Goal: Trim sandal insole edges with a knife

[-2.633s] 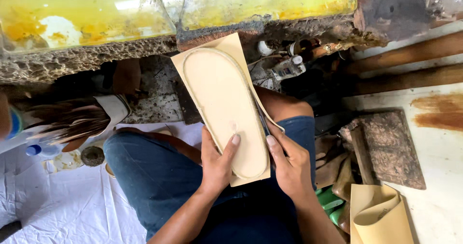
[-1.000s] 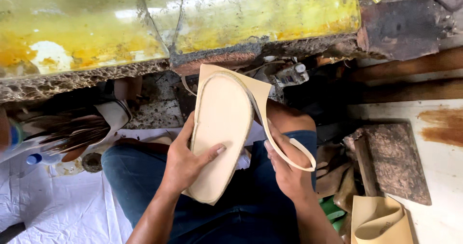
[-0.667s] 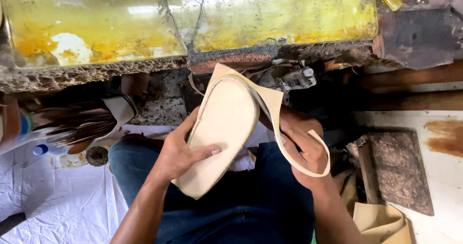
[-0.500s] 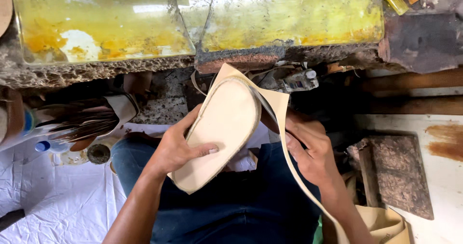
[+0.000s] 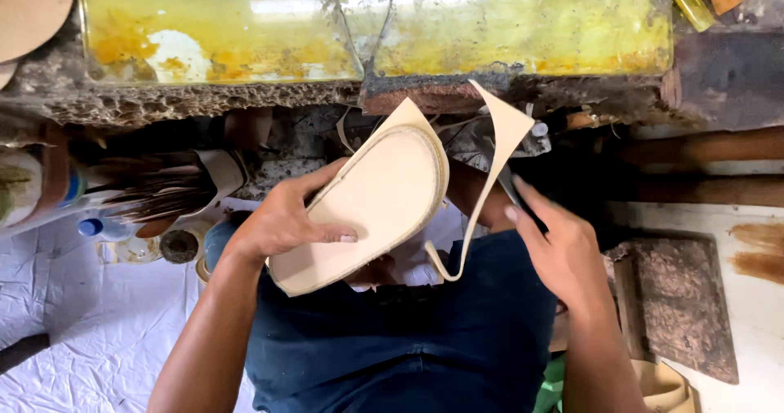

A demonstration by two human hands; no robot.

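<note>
Left hand (image 5: 282, 221): grip closed on the pale tan, oval leather shoe sole (image 5: 371, 209), thumb across its face, fingers behind its upper edge. The sole is held tilted above the lap in dark blue cloth (image 5: 425, 331), toe end toward the yellow-stained, glossy bench (image 5: 367, 21).

Right hand (image 5: 563, 254): grip narrow around a thin metal blade (image 5: 510, 188), partly hidden. A cut strip of tan leather trim (image 5: 490, 172) hangs curled from the sole's toe edge, just beside the right fingers.

White crumpled sheet (image 5: 90, 331) on the floor at left; dark rough slab (image 5: 678, 303) at right.
</note>
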